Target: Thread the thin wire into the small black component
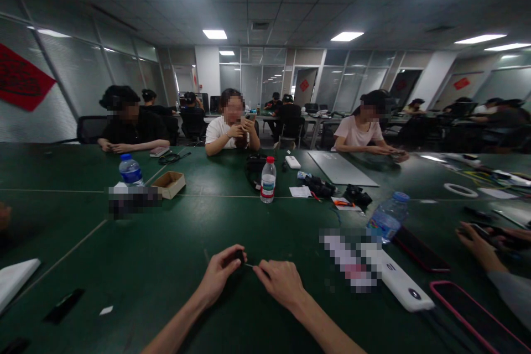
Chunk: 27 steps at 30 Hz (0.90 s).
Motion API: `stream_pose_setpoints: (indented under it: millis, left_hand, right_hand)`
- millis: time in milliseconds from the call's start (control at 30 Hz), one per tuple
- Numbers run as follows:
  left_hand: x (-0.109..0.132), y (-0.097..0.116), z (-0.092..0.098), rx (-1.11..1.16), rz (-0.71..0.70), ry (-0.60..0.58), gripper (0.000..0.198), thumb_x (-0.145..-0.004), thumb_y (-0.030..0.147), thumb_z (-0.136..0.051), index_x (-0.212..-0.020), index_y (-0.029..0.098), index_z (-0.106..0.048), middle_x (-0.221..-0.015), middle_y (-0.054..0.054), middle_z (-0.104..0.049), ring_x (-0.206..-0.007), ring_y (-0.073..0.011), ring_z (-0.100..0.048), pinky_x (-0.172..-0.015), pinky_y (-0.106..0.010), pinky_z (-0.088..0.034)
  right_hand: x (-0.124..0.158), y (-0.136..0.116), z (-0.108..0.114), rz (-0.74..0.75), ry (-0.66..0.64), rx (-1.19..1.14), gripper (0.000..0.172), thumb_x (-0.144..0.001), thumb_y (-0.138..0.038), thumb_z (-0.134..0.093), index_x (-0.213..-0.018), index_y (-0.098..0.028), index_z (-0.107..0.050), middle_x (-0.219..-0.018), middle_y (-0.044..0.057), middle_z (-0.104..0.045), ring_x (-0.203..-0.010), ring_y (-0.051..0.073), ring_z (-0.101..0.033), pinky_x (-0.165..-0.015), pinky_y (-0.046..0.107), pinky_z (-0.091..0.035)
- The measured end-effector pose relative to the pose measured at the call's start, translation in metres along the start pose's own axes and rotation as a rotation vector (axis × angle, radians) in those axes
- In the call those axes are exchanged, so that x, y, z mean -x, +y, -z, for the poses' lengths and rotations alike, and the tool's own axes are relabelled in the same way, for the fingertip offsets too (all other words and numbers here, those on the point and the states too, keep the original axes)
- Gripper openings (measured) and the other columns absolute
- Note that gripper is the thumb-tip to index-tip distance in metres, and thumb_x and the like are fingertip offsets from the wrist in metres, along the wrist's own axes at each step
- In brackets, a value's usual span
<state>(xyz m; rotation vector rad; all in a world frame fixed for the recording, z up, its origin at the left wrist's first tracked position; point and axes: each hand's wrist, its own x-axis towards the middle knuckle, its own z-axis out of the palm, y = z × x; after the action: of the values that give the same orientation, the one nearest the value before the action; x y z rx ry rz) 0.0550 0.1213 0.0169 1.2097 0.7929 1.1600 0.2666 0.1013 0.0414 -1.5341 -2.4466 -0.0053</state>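
Note:
My left hand (219, 274) is closed around a small black object (239, 256), pinched between thumb and fingers. From its right side a thin pale piece (248, 265) stretches across to my right hand (282, 282), whose thumb and forefinger are pressed together on its end. The kind of either piece is too small to make out. Both hands are over the dark green table (174, 243), in front of me.
A red-capped bottle (268, 183) stands beyond my hands. To the right lie a white power bank (398, 276), a large tilted bottle (390, 215) and a pink-edged phone (477, 310). On the left are a cardboard box (170, 185) and a blue-capped bottle (131, 170). People sit opposite.

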Motion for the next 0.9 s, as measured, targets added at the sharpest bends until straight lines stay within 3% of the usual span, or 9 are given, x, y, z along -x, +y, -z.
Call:
stream_pose_setpoints:
  millis: [400,600,767,900]
  left_hand:
    - [-0.001,-0.001,0.001,0.020,0.030,-0.012,0.043,-0.079,0.038,-0.071,-0.117,0.020,-0.064,-0.102,-0.007,-0.069,-0.093,-0.0219,-0.062,-0.087,-0.033,-0.046]
    - [0.002,0.007,-0.003,-0.024,0.062,-0.169,0.034,-0.080,0.032,-0.071,-0.111,0.017,-0.068,-0.093,-0.007,-0.070,-0.091,-0.0211,-0.062,-0.086,-0.031,-0.045]
    - [-0.001,-0.005,0.001,0.124,0.046,-0.017,0.038,-0.078,0.032,-0.073,-0.113,0.020,-0.065,-0.099,-0.007,-0.069,-0.091,-0.0204,-0.063,-0.087,-0.032,-0.047]
    - [-0.003,-0.013,0.004,0.174,0.045,0.023,0.039,-0.077,0.032,-0.074,-0.113,0.021,-0.064,-0.102,-0.006,-0.068,-0.093,-0.0205,-0.063,-0.087,-0.032,-0.047]
  right_hand:
    - [0.002,0.001,-0.001,0.000,0.001,-0.108,0.051,-0.101,-0.049,-0.024,-0.086,-0.022,-0.065,-0.073,0.001,-0.067,-0.055,0.011,-0.058,-0.051,0.020,-0.032]
    - [-0.003,0.013,-0.002,-0.188,0.095,-0.239,0.058,-0.103,-0.046,-0.014,-0.087,-0.021,-0.064,-0.068,0.001,-0.066,-0.056,0.012,-0.059,-0.051,0.021,-0.036]
    - [-0.002,0.010,0.002,-0.064,0.009,-0.173,0.051,-0.102,-0.046,-0.022,-0.085,-0.022,-0.064,-0.074,0.001,-0.068,-0.060,0.012,-0.061,-0.054,0.021,-0.036]
    - [-0.001,0.004,0.007,-0.028,-0.049,-0.053,0.048,-0.101,-0.046,-0.027,-0.084,-0.023,-0.064,-0.073,0.001,-0.068,-0.059,0.014,-0.061,-0.053,0.022,-0.033]
